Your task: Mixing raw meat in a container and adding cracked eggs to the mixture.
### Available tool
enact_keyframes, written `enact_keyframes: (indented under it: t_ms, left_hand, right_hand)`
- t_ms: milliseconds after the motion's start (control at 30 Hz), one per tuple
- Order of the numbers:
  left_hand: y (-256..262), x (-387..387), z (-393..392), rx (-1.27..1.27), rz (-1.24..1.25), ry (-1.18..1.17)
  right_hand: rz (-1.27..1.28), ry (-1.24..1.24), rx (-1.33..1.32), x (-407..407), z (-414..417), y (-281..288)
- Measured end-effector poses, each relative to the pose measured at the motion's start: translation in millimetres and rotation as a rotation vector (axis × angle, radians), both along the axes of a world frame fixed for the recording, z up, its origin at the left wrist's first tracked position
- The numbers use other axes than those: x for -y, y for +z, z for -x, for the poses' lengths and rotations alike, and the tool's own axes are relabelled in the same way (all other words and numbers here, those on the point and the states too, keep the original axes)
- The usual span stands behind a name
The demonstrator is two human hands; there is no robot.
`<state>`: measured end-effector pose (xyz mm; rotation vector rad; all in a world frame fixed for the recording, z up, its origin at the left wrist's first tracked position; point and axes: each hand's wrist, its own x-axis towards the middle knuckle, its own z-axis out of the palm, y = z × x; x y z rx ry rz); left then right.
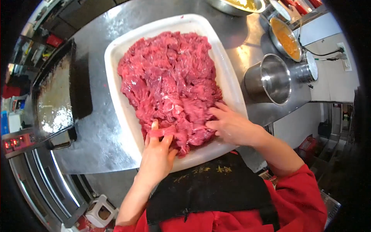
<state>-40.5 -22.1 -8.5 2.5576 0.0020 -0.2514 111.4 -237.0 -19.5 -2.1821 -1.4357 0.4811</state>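
A large white plastic tub (232, 84) is heaped with raw red meat (171, 78) in thin, wet slices. My left hand (156, 153) reaches over the near rim into the lower left of the pile. Its fingers are spread within the meat, and a strip lies across them. At the lower right of the heap, my right hand (232, 126) has its curled fingers dug into the meat's edge, with some fingertips hidden. Slight blur shows on the meat beside that hand. Both hands are bare.
The tub stands on a stainless steel table (92, 139). To the right are a steel pot (268, 79), a bowl of orange contents (287, 39) and a bowl of yellow contents (236, 5). A dark-rimmed griddle (55, 92) lies left. A wall outlet (345, 56) holds cords.
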Motion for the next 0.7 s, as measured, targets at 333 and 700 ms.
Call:
enact_keyframes:
  t_ms: [333,700]
  left_hand:
    - [6.4,-8.0,-1.4,-0.061,0.206,0.348]
    - [-1.0,-4.5,6.4,-0.077,0.268,0.351]
  right_hand:
    - [-0.200,-0.313,-0.243,-21.5,-12.4,-3.8]
    - [-0.090,-0.125,-0.328,-51.1,-1.9,-19.5]
